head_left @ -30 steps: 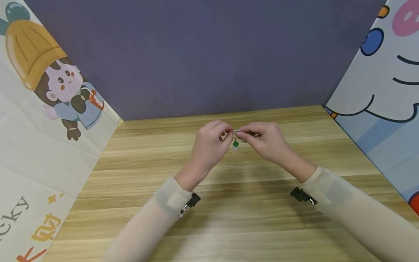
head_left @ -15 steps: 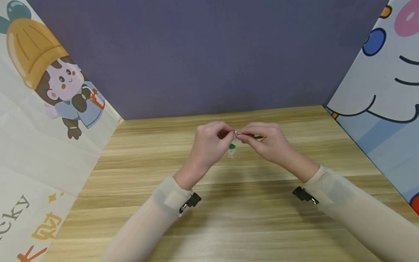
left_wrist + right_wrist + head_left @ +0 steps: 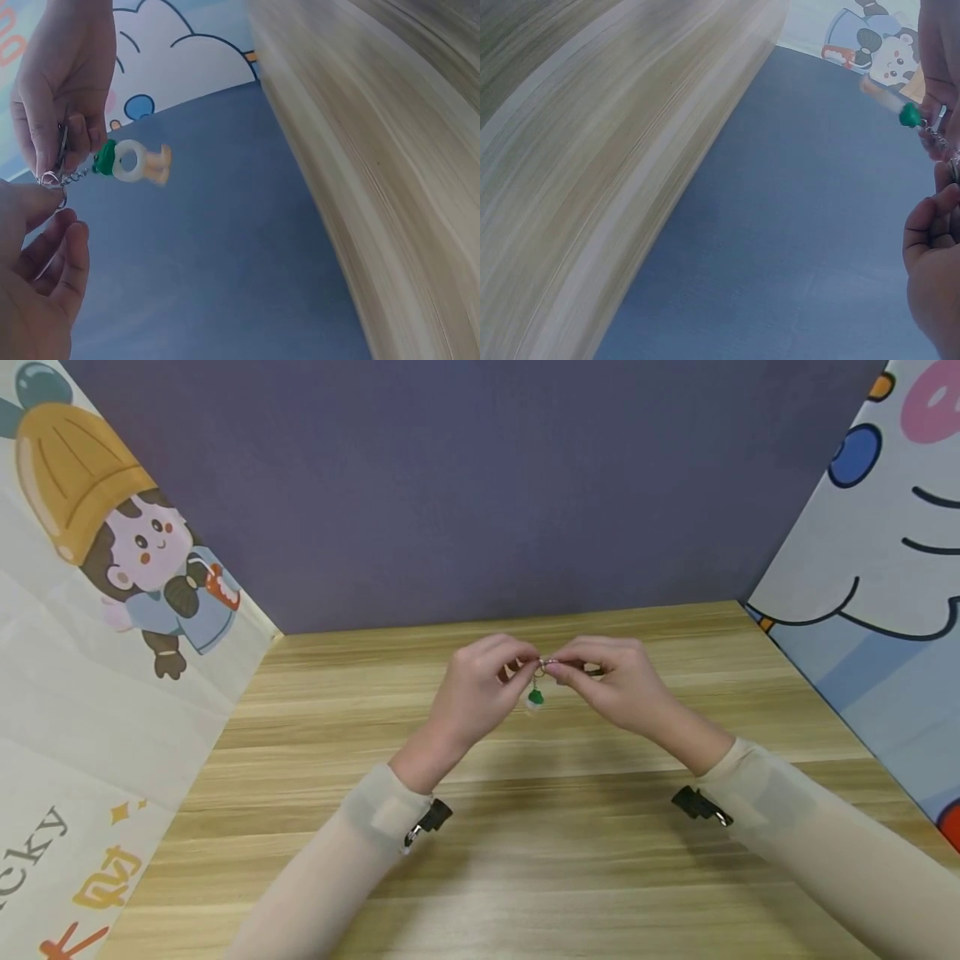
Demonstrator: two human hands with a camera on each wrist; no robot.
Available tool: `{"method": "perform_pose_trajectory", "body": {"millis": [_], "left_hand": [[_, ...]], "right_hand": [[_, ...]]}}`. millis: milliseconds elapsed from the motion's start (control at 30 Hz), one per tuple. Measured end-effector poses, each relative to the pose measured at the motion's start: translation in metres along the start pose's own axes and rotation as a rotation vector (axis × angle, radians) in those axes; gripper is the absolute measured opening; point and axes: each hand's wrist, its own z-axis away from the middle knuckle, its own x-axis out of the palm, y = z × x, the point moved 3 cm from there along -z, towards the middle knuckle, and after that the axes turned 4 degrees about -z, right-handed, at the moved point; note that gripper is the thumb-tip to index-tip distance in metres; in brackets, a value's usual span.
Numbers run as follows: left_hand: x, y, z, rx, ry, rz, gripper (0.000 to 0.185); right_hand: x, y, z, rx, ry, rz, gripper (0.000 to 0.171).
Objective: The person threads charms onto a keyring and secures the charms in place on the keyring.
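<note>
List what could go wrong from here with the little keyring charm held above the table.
1. Both hands, left hand and right hand, only pinch the metal ring at the fingertips, so it may slip and drop onto the wooden table.
2. The green-topped charm hangs free on a short chain; swinging could twist the chain or jog the grip.
3. The ring is small and largely hidden by the fingers, so alignment is hard to judge.

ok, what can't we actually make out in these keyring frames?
- Small metal key ring: head view, too small and covered by the fingertips of the left hand and right hand; open or closed unclear.
- Green-and-white charm: blurred in left wrist view, a speck in head view; shape unclear.
- Right wrist view: right hand cut off by the frame edge, ring mostly hidden.
- Wooden table: smeared in both wrist views.
</note>
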Motion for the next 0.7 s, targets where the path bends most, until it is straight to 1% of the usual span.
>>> {"method": "perform_pose_trajectory", "body": {"millis": [167, 267, 533, 700], "left_hand": [[-0.0025, 0.0001, 0.001, 0.064, 0.024, -0.018, 0.006], [-0.0028, 0.0003, 0.001, 0.084, 0.031, -0.014, 0.006], [-0.002, 0.0015, 0.0007, 0.093, 0.014, -0.034, 0.008], [-0.0014, 0.0017, 0.0007, 0.092, 0.013, -0.041, 0.008]], "right_hand": [[0.0007, -0.001, -0.0003, 0.025, -0.006, -0.003, 0.008], [0.0007, -0.0002, -0.0002, 0.038, -0.01, -0.005, 0.008], [0.0, 0.0003, -0.0003, 0.049, -0.017, -0.007, 0.008], [0.0002, -0.0005, -0.0005, 0.062, -0.021, -0.005, 0.012]]}}
